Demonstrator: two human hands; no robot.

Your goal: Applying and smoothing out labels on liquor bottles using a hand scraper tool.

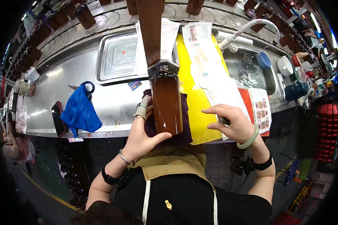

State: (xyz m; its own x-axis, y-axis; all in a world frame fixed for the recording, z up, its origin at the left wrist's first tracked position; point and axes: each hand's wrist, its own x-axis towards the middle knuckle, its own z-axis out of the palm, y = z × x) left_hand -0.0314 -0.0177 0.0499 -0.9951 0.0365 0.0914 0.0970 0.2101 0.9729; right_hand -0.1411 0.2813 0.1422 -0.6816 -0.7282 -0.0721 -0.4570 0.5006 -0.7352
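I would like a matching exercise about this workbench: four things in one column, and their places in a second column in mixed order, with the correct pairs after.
Things:
1. brown bottle
2. blue cloth
3. steel tray
4. blue bowl

Places:
A. in the sink at the right
B. held by the left hand on a dark purple cloth
C. at the back of the counter, left of the yellow sheet
D. on the steel counter, beside a black phone

Pairs: 1-B, 2-D, 3-C, 4-A

The right hand rests on the paper labels.
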